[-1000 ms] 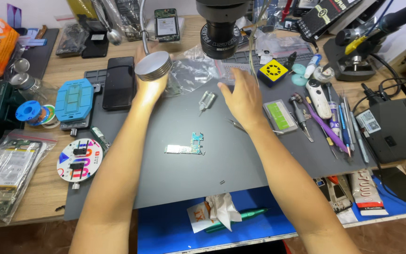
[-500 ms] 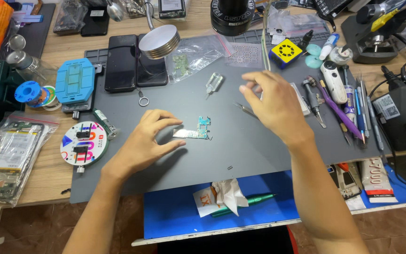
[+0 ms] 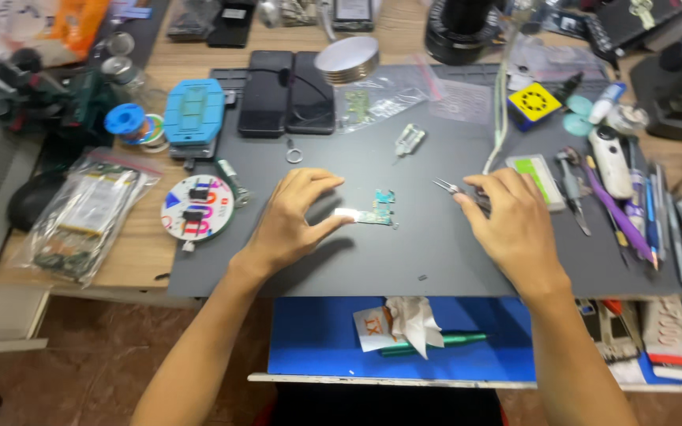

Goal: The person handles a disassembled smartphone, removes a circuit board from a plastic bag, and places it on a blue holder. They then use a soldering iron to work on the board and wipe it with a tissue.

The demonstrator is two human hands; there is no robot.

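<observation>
**Circuit board on grey mat, both hands at work**

Small green circuit board (image 3: 374,209) lies flat near the middle of the dark grey mat (image 3: 404,260). Left hand (image 3: 297,217) is arched over the mat just left of the board; thumb tip touches the board's pale metal end, other fingers curled loosely above, not closed around it. Right hand (image 3: 511,225) sits to the right of the board, well clear of it, closed on a pair of tweezers (image 3: 455,190) whose fine tips point left toward the board.

Mat covers most of a wooden surface (image 3: 132,256). Along the mat's far edge: two dark phones (image 3: 286,91) side by side, a round metal tin (image 3: 347,59), a clear bag (image 3: 376,99) of small parts, a small metal ring (image 3: 294,155). Left of the mat: a blue fixture block (image 3: 193,112), a round colourful disc (image 3: 197,208), bagged boards (image 3: 88,213). Right edge: a yellow cube-shaped block (image 3: 534,102), a row of screwdrivers and pens (image 3: 629,213). Near edge: a blue pad (image 3: 325,339) carrying crumpled tissue (image 3: 408,315) and a green pen (image 3: 436,341). A reddish-brown tiled floor (image 3: 104,355) shows below the surface.
</observation>
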